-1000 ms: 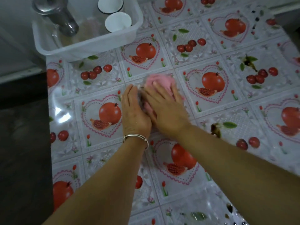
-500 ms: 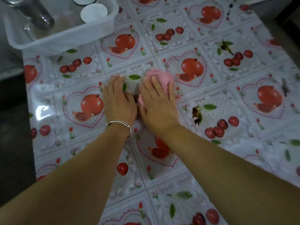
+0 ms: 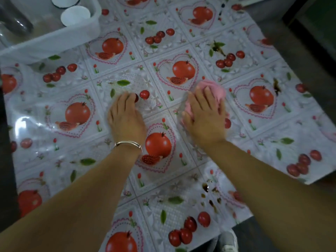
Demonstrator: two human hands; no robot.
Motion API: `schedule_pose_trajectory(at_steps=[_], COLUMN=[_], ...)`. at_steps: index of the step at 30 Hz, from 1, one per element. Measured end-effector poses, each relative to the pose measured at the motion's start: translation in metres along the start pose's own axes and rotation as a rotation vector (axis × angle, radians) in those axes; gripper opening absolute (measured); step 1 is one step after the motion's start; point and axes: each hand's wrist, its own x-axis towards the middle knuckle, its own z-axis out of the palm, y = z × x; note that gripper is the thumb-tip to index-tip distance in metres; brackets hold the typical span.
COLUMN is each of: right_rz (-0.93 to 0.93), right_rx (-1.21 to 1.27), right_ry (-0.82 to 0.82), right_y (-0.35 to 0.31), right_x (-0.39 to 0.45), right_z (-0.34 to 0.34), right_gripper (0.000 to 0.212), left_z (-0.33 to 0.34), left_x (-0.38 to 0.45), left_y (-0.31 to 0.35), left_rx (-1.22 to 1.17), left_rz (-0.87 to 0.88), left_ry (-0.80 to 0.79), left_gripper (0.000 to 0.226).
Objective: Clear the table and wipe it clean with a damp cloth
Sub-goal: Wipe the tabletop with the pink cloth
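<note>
On the bench (image 3: 272, 135), with its shiny fruit-print cover, I see my right hand (image 3: 205, 117) lying flat on the pink cloth (image 3: 216, 90). Its grip is wide, fingers straight, pressing the cloth down near a big red fruit picture. My left hand (image 3: 125, 119) rests flat on the bare cover, well apart from the cloth, grip wide and holding nothing. A thin bracelet (image 3: 128, 143) sits on that wrist. Far back on the left stands a white tub (image 3: 54, 39) with a white cup (image 3: 75, 15) in it. Dark brown spots (image 3: 211, 195) mark the cover near my right arm.
</note>
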Motion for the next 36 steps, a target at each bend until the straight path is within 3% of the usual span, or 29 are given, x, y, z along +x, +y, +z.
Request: schedule_pose_trajectory(at_steps=[2,5,10,15,17,22,26,28,31,33,36], right_rz=[-0.035,-0.280,-0.510,0.022,0.142,-0.170,-0.320,-0.264,0.004,0.141,0.005], right_rx=[-0.011,-0.019,-0.095,-0.037,-0.003,0.031,-0.020,-0.033,0.023,0.041,0.040], right_ry=[-0.013,-0.012,-0.067,0.035,-0.031,-0.074,-0.057,-0.068,0.037,-0.032,-0.076], right_y=[-0.021,-0.039,0.000,0.024,0.003,-0.052,-0.018,0.006,0.005,-0.014,-0.047], right_x=[-0.016,-0.056,-0.058,-0.020,-0.010,-0.019,-0.031,-0.038,-0.035,-0.024,-0.017], right_z=[0.004,0.011,0.008,-0.001,0.000,0.010,0.011,0.008,0.002,0.004,0.010], right_gripper=[0.062,0.055,0.058,0.064,0.063,0.058,0.059,0.064,0.065,0.062,0.059], left_z=[0.008,0.014,0.014,0.015,0.015,0.016,0.014,0.012,0.011,0.011,0.009], left_x=[-0.013,-0.017,-0.019,-0.018,-0.018,-0.017,-0.019,-0.020,-0.021,-0.021,-0.020], left_y=[0.008,0.010,0.009,0.011,0.012,0.013,0.013,0.015,0.017,0.016,0.013], left_rx=[-0.018,0.016,0.079,0.115,0.137,0.167,0.163,0.167,0.154,0.143,0.041], left_rz=[0.035,0.047,0.096,0.074,0.066,0.042,0.068,0.082,0.139,0.150,0.163], left_ry=[0.019,0.048,0.029,0.006,-0.006,-0.034,-0.021,-0.038,-0.093,-0.109,-0.075], left_gripper=[0.043,0.046,0.052,0.044,0.043,0.045,0.045,0.045,0.045,0.046,0.048])
